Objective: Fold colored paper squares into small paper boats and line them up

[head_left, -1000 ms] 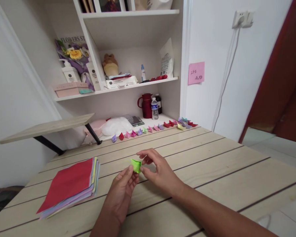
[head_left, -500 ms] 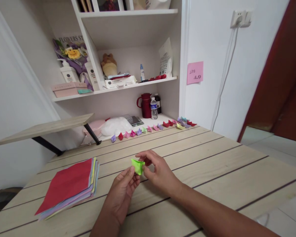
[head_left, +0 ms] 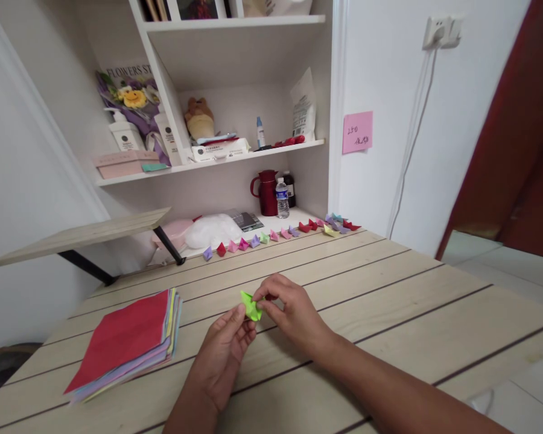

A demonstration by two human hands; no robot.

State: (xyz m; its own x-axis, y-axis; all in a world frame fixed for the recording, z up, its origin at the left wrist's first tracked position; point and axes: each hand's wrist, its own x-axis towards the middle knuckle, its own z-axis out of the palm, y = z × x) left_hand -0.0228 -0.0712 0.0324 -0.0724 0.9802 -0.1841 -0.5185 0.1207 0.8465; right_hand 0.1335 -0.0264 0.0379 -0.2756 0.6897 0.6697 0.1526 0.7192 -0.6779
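A small bright green folded paper [head_left: 250, 305] is held just above the wooden table [head_left: 344, 301]. My left hand [head_left: 228, 340] pinches its lower left side between thumb and fingers. On the paper's right edge, the thumb and index finger of my right hand [head_left: 289, 307] close together; part of the paper is hidden behind them. To the left lies a stack of square coloured paper [head_left: 122, 337] with a red sheet on top. Along the table's far edge runs a row of small folded paper boats [head_left: 243, 244] in several colours.
A raised wooden stand [head_left: 85, 232] with black legs is at the back left. Behind the boats are a plastic bag [head_left: 215, 231], a dark red jug [head_left: 268, 193] and a water bottle [head_left: 282, 199]. White shelves [head_left: 235, 27] rise above; a pink note [head_left: 357, 132] is on the wall.
My right thumb and index finger have come together onto the green paper's right edge, where they were spread apart around it before. My left hand has stayed almost in place.
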